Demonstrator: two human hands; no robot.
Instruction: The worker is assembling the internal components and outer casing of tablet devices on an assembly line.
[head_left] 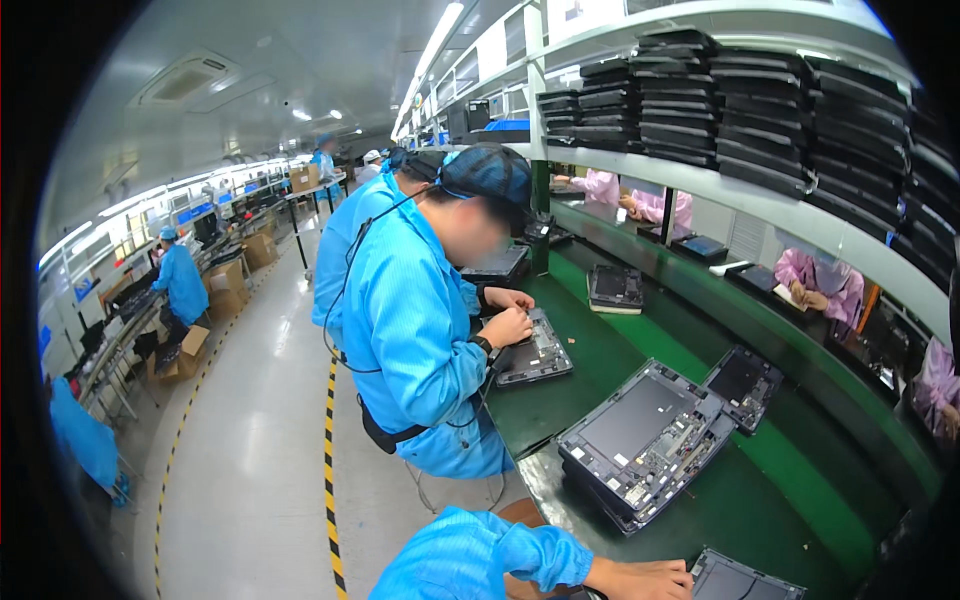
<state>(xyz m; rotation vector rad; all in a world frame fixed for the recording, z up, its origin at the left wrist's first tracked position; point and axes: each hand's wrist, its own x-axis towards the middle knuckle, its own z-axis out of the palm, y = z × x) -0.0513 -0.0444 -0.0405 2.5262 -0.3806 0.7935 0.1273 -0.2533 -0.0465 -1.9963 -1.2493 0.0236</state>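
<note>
At the lower edge, my left hand comes out of a blue sleeve, its fingers bent together beside a dark opened tablet-like device. The frame cuts off the hand and most of that device. I cannot make out what the fingertips hold, if anything. Beyond it lies a stack of opened devices, the top one showing a grey battery and a circuit board. A smaller dark opened unit touches its far right corner. My right hand is out of view.
A co-worker in blue sits to the left, both hands on an opened device. Another dark unit lies farther along the green bench. Black stacked panels fill the overhead shelf. People in pink sit across.
</note>
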